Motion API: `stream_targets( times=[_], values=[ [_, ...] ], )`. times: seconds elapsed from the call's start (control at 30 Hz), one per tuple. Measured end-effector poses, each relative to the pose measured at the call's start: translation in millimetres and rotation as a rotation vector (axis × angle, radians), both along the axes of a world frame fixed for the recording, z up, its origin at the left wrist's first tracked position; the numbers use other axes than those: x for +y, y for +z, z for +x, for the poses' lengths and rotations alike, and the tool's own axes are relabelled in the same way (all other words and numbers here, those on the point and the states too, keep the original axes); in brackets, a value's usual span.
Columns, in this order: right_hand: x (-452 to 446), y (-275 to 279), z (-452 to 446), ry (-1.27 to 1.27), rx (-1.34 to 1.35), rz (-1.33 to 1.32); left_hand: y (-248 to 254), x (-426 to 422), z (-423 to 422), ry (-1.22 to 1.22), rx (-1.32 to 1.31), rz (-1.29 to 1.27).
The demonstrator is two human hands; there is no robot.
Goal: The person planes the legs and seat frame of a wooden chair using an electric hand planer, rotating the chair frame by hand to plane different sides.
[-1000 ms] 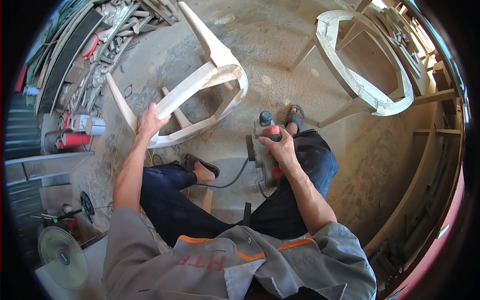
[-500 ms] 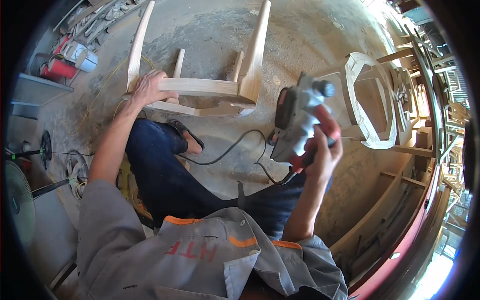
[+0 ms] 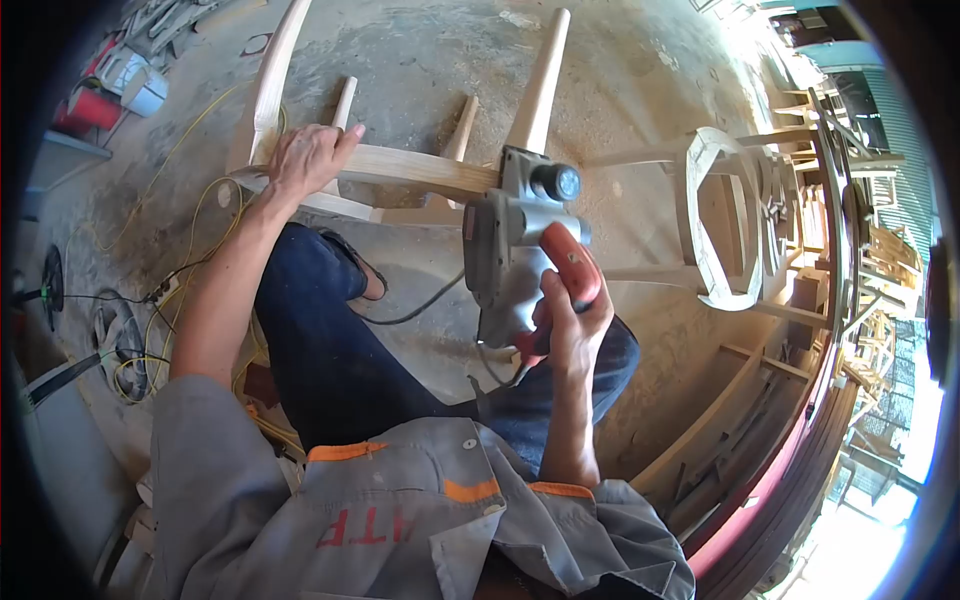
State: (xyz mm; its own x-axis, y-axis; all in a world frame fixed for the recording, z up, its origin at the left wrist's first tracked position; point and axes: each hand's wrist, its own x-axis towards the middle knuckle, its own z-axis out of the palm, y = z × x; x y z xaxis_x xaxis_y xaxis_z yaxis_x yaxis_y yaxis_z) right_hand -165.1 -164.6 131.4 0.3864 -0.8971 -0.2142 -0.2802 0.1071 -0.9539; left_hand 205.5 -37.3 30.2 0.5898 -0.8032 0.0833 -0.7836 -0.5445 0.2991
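A pale, unfinished wooden chair frame (image 3: 420,170) lies in front of me with its legs pointing away. My left hand (image 3: 308,160) is closed over the frame's left corner, its thumb along the rail. My right hand (image 3: 577,325) grips the red handle of a grey electric planer (image 3: 492,250). The planer is over the frame's right corner and hides it, so I cannot tell whether the two touch. A dark power cord (image 3: 425,308) runs from the tool across the floor.
To the right stands another wooden chair frame (image 3: 700,215), with wooden parts behind it. A long wooden rack (image 3: 700,420) runs along the right side. Yellow cables (image 3: 190,255) and a fan (image 3: 52,290) are at the left. A red container (image 3: 92,108) sits at the upper left.
My right hand has brought the planer left, from beside the chair frame to over its right corner. My left hand keeps its hold while the view has shifted slightly.
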Motion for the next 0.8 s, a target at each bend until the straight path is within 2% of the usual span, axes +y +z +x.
stream_targets(
  times=[0.1, 0.23, 0.3, 0.6, 0.7, 0.8],
  values=[
    [-5, 4, 2, -0.043, 0.011, 0.104, -1, 1, 0, -0.030, -0.046, -0.070],
    [-10, 8, 17, -0.006, 0.071, -0.024, -6, 2, 0, -0.112, -0.076, -0.151],
    [-29, 11, 33, 0.010, 0.014, 0.013, -6, 4, 4, -0.149, -0.047, -0.172],
    [-110, 16, 81, 0.038, -0.045, 0.017, -12, 0, 5, -0.089, -0.040, -0.147],
    [-117, 14, 74, 0.048, -0.038, 0.140, -5, -2, 0, -0.013, 0.015, -0.113],
    [-83, 7, 58, 0.019, -0.183, 0.144, -4, -1, 0, 0.025, 0.029, -0.063]
  ],
)
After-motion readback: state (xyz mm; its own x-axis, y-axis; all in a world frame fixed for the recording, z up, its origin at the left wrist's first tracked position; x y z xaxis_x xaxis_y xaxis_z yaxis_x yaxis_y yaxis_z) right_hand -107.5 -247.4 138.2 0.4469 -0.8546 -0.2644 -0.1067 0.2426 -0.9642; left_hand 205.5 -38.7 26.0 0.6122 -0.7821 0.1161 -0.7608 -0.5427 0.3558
